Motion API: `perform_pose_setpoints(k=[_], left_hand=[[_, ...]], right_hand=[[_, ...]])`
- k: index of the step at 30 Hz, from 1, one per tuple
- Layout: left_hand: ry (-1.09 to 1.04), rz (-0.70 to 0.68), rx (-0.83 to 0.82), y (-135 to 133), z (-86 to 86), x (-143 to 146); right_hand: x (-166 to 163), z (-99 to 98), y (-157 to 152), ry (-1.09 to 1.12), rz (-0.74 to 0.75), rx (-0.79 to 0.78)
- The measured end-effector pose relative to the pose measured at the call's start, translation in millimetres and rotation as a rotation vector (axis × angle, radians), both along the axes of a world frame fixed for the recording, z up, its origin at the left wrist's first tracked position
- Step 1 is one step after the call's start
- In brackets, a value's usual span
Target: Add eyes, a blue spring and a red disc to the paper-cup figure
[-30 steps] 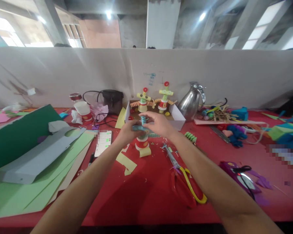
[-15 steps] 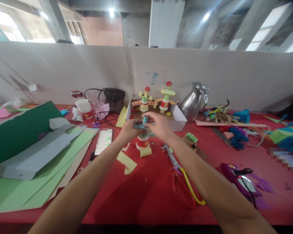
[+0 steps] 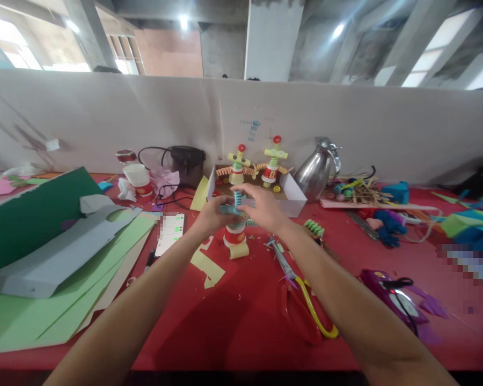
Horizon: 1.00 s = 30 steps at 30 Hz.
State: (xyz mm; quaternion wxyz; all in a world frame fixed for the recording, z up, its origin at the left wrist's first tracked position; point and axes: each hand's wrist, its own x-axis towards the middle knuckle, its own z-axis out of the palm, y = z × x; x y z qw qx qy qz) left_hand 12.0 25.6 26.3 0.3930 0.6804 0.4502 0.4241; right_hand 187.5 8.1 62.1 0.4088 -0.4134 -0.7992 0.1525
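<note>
Our L hand [image 3: 211, 219] & R hand [image 3: 265, 208] on blue paper spring [image 3: 238, 198], just above red-and-white cup [image 3: 235, 236], mid-table.
Forearms reach fwd & converge; R hand's arched, index finger over spring's top, thumb by its base, so spring's pinched btwn them. L hand sits a bit lower, fingers clamped on blue paper piece [image 3: 229, 209] under spring. Vs. half a sec ago: v. little differs, hands & cup in approx. same spots, same grips; our view's shifted only slightly.
</note>
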Motion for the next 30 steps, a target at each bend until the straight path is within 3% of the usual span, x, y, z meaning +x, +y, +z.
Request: perform_pose_setpoints(k=[12, 22, 30], left_hand=[[-0.024, -0.062, -0.024, -1.8, 5.6, -1.2], [0.022, -0.015, -0.018, 3.9, 1.0, -7.6], [0.013, -0.073, 0.020, 5.0, 6.4, -3.8]], right_hand=[[5.7, 4.5, -2.2, 0.068, 0.006, -0.105], [13.7, 1.5, -1.8, 0.093, 0.034, -0.072], [8.9, 6.1, -0.8, 0.114, 0.089, -0.051]])
